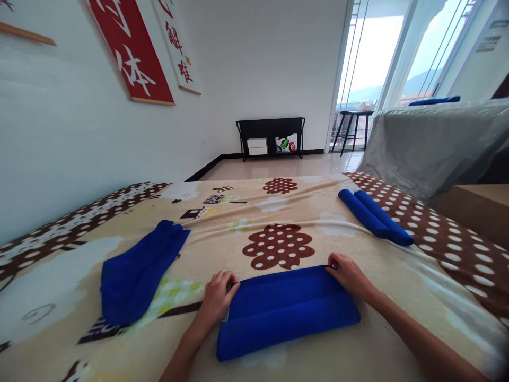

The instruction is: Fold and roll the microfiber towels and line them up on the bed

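Note:
A blue cloth [290, 307], partly folded over along its near side, lies on the patterned blanket in front of me. At its far left corner my left hand [220, 294] pinches the edge between thumb and fingers. The far right corner is in the grip of my right hand [349, 273], closed the same way. Off to the left is a second blue cloth [139, 276], loose and slightly rumpled. A third blue cloth [374, 216], rolled in from both sides into a narrow strip, rests toward the far right.
The cream and brown blanket [214, 246] covers the bed under everything, with soft wrinkles. Beyond it stand a black rack [270, 129] by the wall and a dark stool [355, 114] near the window. Plastic sheeting [441, 138] drapes something bulky at right.

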The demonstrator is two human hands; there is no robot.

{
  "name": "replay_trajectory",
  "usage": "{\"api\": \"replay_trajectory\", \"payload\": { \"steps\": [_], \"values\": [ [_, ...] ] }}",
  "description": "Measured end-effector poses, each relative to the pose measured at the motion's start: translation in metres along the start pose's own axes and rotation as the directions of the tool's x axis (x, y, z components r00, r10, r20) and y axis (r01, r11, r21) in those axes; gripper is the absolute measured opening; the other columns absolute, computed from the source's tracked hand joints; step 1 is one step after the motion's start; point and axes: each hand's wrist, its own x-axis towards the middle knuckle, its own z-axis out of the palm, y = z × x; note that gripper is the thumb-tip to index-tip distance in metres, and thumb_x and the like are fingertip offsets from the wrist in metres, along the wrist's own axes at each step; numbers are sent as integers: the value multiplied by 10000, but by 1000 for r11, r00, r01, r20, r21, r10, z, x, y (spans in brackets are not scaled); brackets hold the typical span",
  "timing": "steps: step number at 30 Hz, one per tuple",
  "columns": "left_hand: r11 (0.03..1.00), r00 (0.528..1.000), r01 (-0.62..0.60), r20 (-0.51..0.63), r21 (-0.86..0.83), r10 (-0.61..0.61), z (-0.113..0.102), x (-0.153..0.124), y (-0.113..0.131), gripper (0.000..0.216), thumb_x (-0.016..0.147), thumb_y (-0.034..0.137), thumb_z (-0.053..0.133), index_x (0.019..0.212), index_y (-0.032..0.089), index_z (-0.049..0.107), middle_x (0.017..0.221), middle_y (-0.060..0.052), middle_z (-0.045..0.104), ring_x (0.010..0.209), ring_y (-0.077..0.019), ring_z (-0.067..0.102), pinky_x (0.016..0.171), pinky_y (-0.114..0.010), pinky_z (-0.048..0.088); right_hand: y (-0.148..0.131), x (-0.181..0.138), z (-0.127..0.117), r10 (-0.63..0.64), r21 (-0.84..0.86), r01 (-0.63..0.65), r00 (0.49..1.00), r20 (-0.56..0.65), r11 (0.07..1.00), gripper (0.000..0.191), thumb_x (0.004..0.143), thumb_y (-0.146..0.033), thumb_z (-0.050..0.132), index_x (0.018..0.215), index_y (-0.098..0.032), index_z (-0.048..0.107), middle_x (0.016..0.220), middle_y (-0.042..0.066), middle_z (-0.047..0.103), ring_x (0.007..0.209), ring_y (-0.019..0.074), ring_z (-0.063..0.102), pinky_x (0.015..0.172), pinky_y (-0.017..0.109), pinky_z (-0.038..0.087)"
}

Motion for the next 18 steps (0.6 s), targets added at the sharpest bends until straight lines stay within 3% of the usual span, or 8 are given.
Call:
{"api": "replay_trajectory", "payload": {
  "steps": [5, 8, 11, 14, 18],
  "values": [
    [997, 995, 37, -95, 66, -31, -9, -11, 9, 220, 900, 206, 463, 980, 216, 667, 1070, -78, 684, 1031, -264, 588, 889, -446, 416, -15, -7, -12, 31, -34, -33, 999, -45, 999, 197, 908, -267, 461, 984, -179, 619, 930, 74, 652, 886, 209, 613, 829, 379, 479],
    [982, 979, -178, -87, 55, 183, -17, -20, 40, 366, 950, 188, 403, 1257, 256, 589, 1321, -64, 617, 1220, -230, 544, 1020, -454, 389, -52, -14, -16, -31, -16, 30, 999, -34, 999, 291, 956, -311, 441, 1153, -196, 621, 1169, 105, 642, 1104, 233, 589, 981, 431, 442],
    [917, 913, -399, 97, 0, 397, -12, -27, 80, 465, 971, 273, 419, 1435, 253, 437, 1499, -53, 472, 1370, -199, 440, 1089, -409, 393, -99, -21, -9, -234, 87, 223, 959, 161, 971, 448, 993, -442, 404, 1388, -259, 510, 1424, 71, 522, 1311, 213, 484, 1092, 427, 387],
    [929, 893, -370, 273, -7, 358, 2, -31, 100, 527, 988, 384, 385, 1480, 195, 378, 1535, -93, 397, 1415, -225, 383, 1114, -445, 385, -123, -23, 0, -313, 141, 280, 881, 355, 950, 601, 987, -565, 352, 1508, -266, 350, 1545, 55, 348, 1432, 221, 325, 1167, 465, 288],
    [978, 954, -204, 231, 39, 190, 12, -43, 72, 575, 989, 501, 335, 1484, 210, 368, 1517, -104, 412, 1413, -251, 384, 1126, -538, 352, -90, -27, -4, -200, 85, 182, 903, 379, 980, 617, 985, -601, 315, 1515, -287, 318, 1562, 37, 290, 1453, 226, 272, 1192, 486, 239]
  ]
}}
